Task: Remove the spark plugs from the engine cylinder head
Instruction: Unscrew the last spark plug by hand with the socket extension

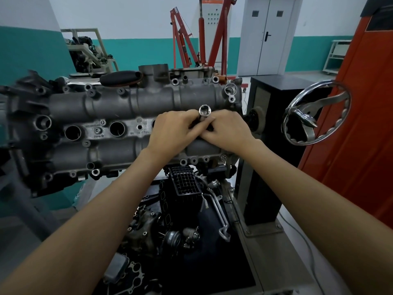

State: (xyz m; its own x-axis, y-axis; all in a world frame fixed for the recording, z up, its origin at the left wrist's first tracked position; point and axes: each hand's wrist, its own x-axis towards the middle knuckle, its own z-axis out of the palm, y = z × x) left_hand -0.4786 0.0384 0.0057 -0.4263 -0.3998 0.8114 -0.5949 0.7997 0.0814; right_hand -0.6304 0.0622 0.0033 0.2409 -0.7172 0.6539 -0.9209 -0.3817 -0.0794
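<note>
Loose engine parts [182,220] lie on the dark tray at lower centre, nearest the camera. Above them, at mid-frame, the left hand [170,133] and right hand [225,133] both curl their fingers round a chrome spark plug socket [204,110], its open end facing the camera, held over the right end of the cylinder head [119,116]. Two plug wells [73,132] at centre-left look dark and open; whether plugs remain inside cannot be told. Judged progress: partway, with work at the rightmost well. No plug is visible. Cast markings on the head are too blurred to read.
</note>
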